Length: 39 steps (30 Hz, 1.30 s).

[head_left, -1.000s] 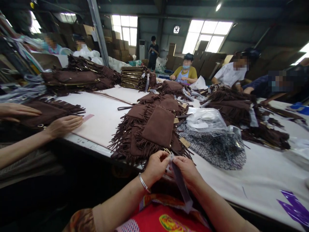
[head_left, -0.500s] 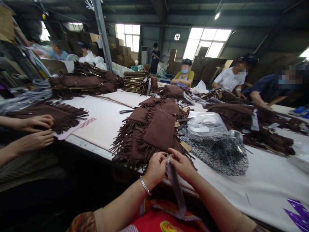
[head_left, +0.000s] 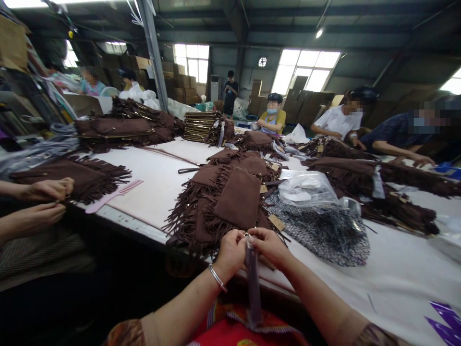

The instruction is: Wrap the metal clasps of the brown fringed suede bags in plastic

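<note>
Here, narrow strap point(head_left: 252, 276) in filmy plastic point(head_left: 255, 315).

Silver bangle point(head_left: 216, 277), brown-patterned sleeves point(head_left: 127, 332), red garment point(head_left: 224, 331), probably an apron, with patterned trim point(head_left: 279, 328)

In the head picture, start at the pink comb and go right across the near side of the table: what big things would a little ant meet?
Pink comb → top brown bag → speckled cloth → purple piece.
</note>
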Each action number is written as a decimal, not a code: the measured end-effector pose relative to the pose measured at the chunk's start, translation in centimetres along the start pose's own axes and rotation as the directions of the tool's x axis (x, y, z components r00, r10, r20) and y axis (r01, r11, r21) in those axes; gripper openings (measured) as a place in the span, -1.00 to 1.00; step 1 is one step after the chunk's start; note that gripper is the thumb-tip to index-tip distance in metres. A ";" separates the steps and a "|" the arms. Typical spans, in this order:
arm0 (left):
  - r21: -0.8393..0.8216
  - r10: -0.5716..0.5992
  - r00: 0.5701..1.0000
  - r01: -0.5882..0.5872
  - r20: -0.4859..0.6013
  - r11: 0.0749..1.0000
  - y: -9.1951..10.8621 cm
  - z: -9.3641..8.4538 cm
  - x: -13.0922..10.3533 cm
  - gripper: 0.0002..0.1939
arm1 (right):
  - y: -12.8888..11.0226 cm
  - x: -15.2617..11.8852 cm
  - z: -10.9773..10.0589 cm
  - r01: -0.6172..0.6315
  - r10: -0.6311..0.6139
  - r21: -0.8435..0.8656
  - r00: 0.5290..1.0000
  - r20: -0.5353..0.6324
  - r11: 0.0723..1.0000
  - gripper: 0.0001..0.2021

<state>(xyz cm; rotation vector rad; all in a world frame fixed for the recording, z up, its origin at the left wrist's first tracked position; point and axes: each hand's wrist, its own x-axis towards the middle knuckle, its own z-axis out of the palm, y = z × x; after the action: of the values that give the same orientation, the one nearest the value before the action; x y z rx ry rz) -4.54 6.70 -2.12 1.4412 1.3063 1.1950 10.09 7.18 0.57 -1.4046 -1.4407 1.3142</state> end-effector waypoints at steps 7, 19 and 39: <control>0.036 -0.050 0.994 0.054 -0.099 0.998 0.3 0.2 1.0 -0.88 | -0.1 1.1 0.5 -0.048 0.007 -0.162 0.969 -0.245 0.986 -0.77; -0.147 -0.177 0.977 0.159 -0.121 0.976 -0.2 0.7 1.3 -0.94 | 0.6 -4.9 2.2 -0.180 0.188 0.078 0.976 -0.111 0.981 -0.68; -0.379 -0.586 0.703 0.711 0.404 0.592 3.5 -1.7 -2.9 -0.72 | -2.1 -4.6 0.1 0.223 -0.231 -0.377 0.973 0.023 0.899 -0.80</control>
<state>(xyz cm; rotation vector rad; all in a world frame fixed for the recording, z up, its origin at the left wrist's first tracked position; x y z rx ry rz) -5.48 3.43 1.33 0.5750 1.0805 0.7350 10.12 2.88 3.25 -1.4273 -1.8525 0.9003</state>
